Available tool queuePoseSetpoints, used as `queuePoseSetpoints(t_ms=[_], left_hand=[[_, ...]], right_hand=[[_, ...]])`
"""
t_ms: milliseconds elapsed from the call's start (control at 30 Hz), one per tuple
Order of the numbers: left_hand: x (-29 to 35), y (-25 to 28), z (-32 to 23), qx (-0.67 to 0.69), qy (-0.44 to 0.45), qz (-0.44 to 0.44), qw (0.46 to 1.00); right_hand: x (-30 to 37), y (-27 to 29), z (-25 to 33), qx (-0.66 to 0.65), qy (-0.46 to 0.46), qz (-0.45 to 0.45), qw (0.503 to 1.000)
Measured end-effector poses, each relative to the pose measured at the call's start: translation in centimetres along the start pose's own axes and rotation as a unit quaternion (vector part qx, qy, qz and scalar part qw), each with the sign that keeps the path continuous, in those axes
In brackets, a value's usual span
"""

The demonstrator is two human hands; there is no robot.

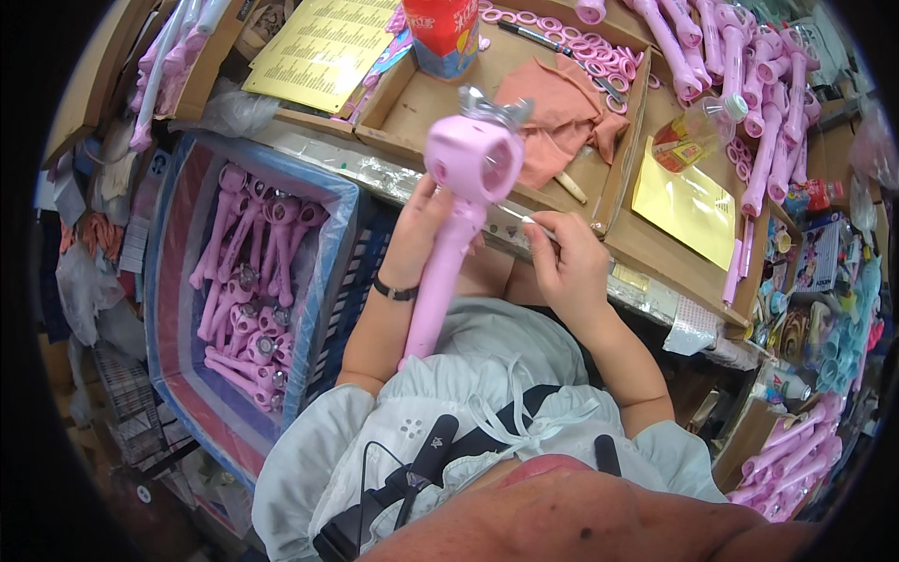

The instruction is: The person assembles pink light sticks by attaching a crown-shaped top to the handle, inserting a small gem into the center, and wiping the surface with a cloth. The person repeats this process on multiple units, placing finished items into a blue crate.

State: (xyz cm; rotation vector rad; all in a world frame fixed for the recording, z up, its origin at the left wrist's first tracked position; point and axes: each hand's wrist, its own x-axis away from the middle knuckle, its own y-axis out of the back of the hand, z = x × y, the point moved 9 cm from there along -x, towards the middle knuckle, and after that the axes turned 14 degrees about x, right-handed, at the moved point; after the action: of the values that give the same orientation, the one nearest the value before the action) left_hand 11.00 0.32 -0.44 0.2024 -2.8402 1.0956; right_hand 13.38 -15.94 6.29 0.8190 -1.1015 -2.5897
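Observation:
My left hand (419, 229) is wrapped round the handle of a pink plastic toy wand (435, 290), held upright in front of my body. Its rounded head has a large round opening, and a shiny silver crown-like piece sits on top. My right hand (569, 258) pinches a thin, pale, stick-like tool (518, 215) that points toward the wand just below its head. Whether the tip touches the wand I cannot tell. Beyond my hands, an orange cloth (552, 112) lies crumpled in a cardboard tray (393, 108).
To the left, a lined crate (323, 281) holds several pink wands (248, 225). Pink rings (599, 56), a red-and-blue cup (445, 37), a clear bottle (698, 136) and yellow sheets (684, 211) lie about the workbench. More pink wand parts (773, 122) are piled at right.

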Motion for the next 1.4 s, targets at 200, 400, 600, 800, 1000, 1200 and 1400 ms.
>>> queuePoseSetpoints(t_ms=[200,400,600,800,1000,1200,1400], left_hand=[[-0.6,0.5,0.3,0.081,-0.004,0.019,0.997],[-0.2,-0.1,0.6,0.05,0.001,0.011,0.999],[0.7,-1.1,-0.3,0.014,-0.011,0.014,1.0],[1.4,-2.4,-1.5,-0.117,-0.071,0.05,0.989],[1.5,-3.1,-1.8,-0.202,-0.108,0.076,0.97],[1.4,-2.8,-1.6,-0.15,-0.073,0.055,0.984],[1.5,-3.2,-1.4,-0.169,-0.089,0.061,0.98]], right_hand=[[0.0,1.5,2.7,0.047,0.088,-0.087,0.991],[-0.4,1.2,2.9,0.063,0.097,-0.087,0.989],[-0.7,-0.1,-0.3,-0.122,-0.058,0.007,0.991],[-0.3,0.2,0.2,0.009,0.016,-0.008,1.0],[1.4,-4.1,-4.2,-0.309,-0.242,0.173,0.903],[0.2,-1.1,-1.8,-0.069,-0.025,0.048,0.996],[1.3,-2.8,-4.0,-0.216,-0.173,0.095,0.956]])
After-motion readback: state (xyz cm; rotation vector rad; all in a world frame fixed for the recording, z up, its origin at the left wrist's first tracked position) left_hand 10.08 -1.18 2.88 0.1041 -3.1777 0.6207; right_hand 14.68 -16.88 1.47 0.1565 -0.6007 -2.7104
